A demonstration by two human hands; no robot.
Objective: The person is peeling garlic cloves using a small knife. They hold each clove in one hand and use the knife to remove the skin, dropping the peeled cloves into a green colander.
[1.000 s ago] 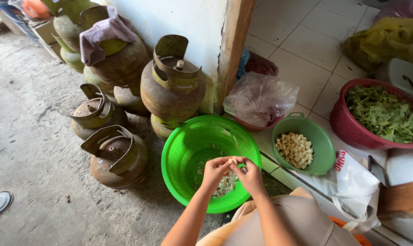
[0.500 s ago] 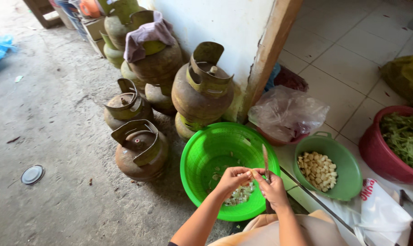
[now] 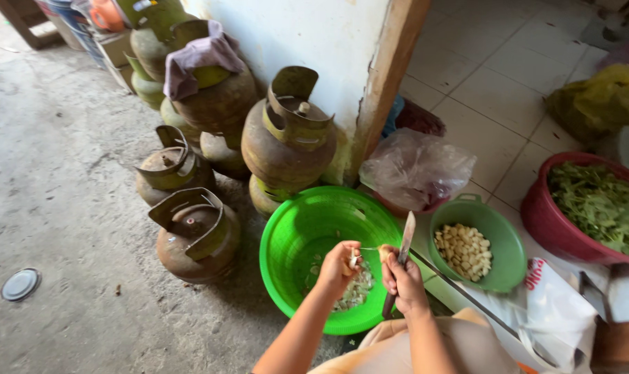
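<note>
Since earlier, hands parted: right hand gripped a knife, blade toward 12 o'clock; left hand pinched a small clove, partly hidden, over the ribbed green plastic basin.

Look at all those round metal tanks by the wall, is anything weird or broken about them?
Yes. The gas tanks look rusty, with bent collars, and they are heaped unevenly against the wall. One has a purple cloth draped over it. A round metal lid lies alone on the concrete floor.
</note>
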